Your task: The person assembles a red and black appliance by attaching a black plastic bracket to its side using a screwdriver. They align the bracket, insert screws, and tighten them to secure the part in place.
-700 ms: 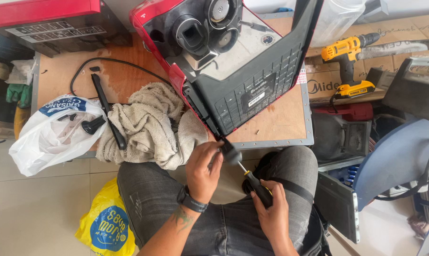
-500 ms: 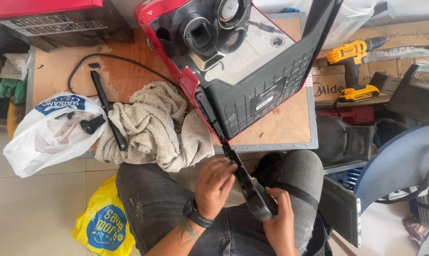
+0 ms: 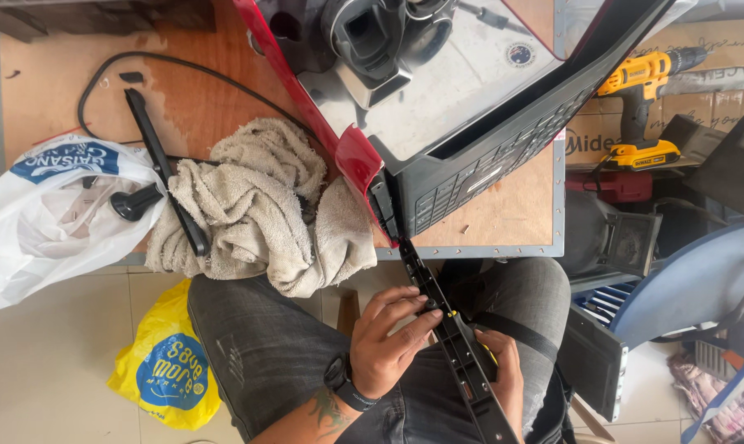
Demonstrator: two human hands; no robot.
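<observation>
Left hand (image 3: 386,345) over the lap, palm down, fingers (image 3: 417,322) stretched flat across the long black plastic trim strip (image 3: 458,353), tips pressing on it near a small yellow spot; not clenched, more a pinch-and-press hold. Black wristwatch (image 3: 345,382) on that wrist, tattoo on the forearm below it.

Right hand (image 3: 503,374) under and behind the strip, fingers wrapped around its far edge, grasping it from the other side; mostly hidden by the strip, so can't tell how tight.

Strip: narrow, ribbed, black, running diagonally from the surface edge down across the grey jeans to the bottom of frame. Its top end meets the corner of the red-and-dark-grey plastic bumper panel (image 3: 438,156), which lies on the brown wooden surface (image 3: 503,214) and overhangs the near edge. Panel has a dark grille section and round black housings at the top.

Just left of the panel: crumpled beige towel (image 3: 257,205), hanging over the surface edge. A black bar-shaped part (image 3: 162,177) lies across the towel's left side; black cable (image 3: 183,70) loops behind.

Packaging: white plastic bag with blue oval print (image 3: 51,214) at the left surface edge; yellow plastic bag with round blue print (image 3: 170,370) on the tiled floor by the left knee; brown cardboard box with dark lettering (image 3: 590,140) at right, with a yellow-and-black cordless drill (image 3: 643,107) standing on it.
</observation>
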